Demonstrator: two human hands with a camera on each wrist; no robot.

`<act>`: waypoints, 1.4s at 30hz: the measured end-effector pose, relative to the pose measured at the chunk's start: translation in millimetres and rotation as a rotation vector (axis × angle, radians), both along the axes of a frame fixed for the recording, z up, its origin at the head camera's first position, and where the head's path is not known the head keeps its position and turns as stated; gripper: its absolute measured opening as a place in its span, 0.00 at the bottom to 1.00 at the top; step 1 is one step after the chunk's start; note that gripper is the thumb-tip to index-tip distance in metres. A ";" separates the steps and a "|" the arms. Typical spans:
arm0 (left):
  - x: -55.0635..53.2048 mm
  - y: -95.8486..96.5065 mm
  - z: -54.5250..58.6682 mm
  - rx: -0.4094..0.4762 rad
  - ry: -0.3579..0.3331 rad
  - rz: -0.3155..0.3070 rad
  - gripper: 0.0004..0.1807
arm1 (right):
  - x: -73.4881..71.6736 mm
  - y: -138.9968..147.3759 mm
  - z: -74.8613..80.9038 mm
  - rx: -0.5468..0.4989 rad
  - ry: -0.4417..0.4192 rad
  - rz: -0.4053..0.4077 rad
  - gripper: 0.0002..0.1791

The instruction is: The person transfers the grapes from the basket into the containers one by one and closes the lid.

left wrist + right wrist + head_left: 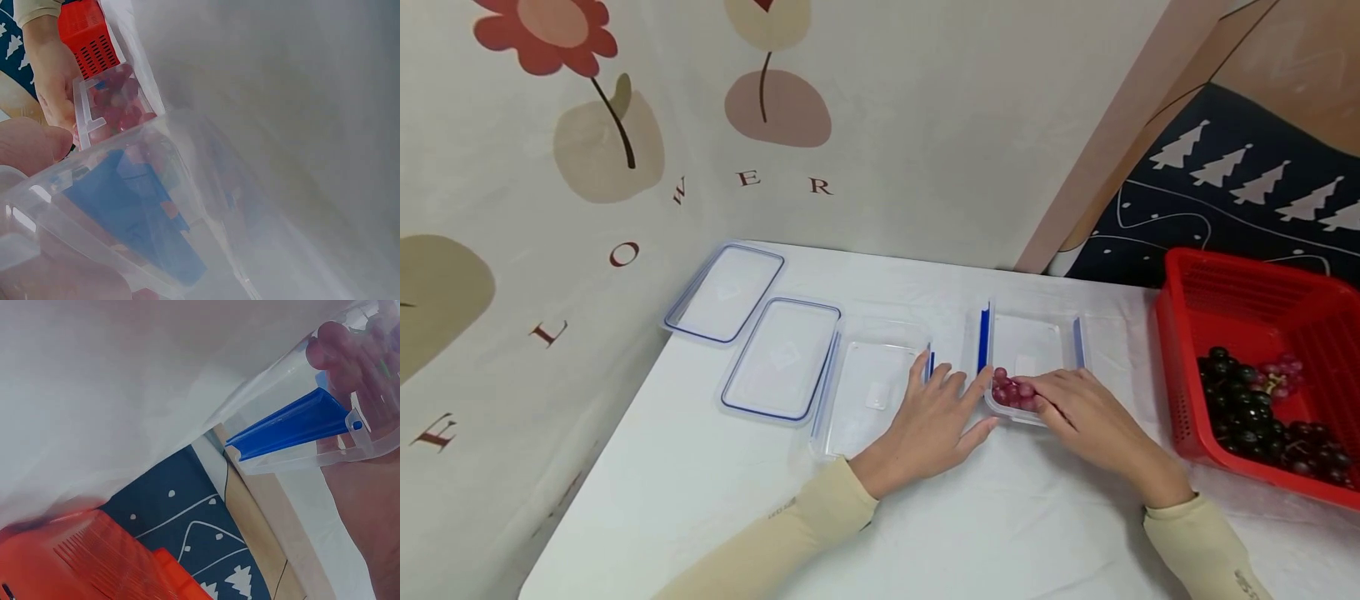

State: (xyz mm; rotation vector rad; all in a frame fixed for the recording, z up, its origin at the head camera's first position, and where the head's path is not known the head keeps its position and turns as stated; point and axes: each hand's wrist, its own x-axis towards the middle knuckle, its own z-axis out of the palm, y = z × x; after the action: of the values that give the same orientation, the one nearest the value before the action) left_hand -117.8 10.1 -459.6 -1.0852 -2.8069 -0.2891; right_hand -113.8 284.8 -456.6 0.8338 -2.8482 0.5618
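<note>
A bunch of red grapes (1013, 392) lies in the near end of a clear plastic food container (1028, 333) with blue side clips. My right hand (1093, 421) reaches over the near right part of this container, its fingers and thumb curled at the grapes. Through the clear wall in the right wrist view, grapes (334, 347) show beside the fingers. My left hand (928, 425) is spread over the right side of a second clear container (868, 375), its index fingertip near the first container's left corner. That second container holds no fruit.
Two clear lids with blue seals, a nearer lid (782, 358) and a farther lid (726, 292), lie on the left of the white table (715, 492). At the right stands a red basket (1180, 358) with black grapes (1243, 408) and a few red grapes (1283, 375).
</note>
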 end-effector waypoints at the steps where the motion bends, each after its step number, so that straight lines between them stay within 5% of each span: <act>1: -0.2 0.0 0.0 0.000 0.000 0.000 0.38 | -0.2 0.0 0.1 0.005 0.003 0.000 0.19; 10: -0.1 0.0 0.4 -0.005 0.005 -0.004 0.39 | 2.4 3.8 -0.5 -0.153 -0.012 0.000 0.24; 17: 0.0 -0.2 1.3 -0.009 0.012 -0.001 0.39 | 2.3 0.1 -0.3 -0.134 0.008 -0.037 0.12; 24: -0.3 -0.4 0.5 -0.008 0.018 -0.005 0.38 | 1.4 -3.2 1.0 -0.096 0.049 -0.029 0.12; 32: -1.3 1.6 0.7 -0.004 0.010 -0.005 0.38 | 9.0 3.6 4.6 -0.126 -0.060 -0.090 0.21; 42: -1.4 1.5 -2.9 0.004 0.009 -0.005 0.38 | 12.1 7.4 11.6 -0.136 -0.041 -0.199 0.40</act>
State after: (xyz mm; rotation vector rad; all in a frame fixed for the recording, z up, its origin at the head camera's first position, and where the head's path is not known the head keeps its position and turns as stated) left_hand -119.2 11.6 -462.5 -1.0903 -2.7953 -0.2896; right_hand -101.8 292.2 -445.0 0.5151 -2.8454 0.7416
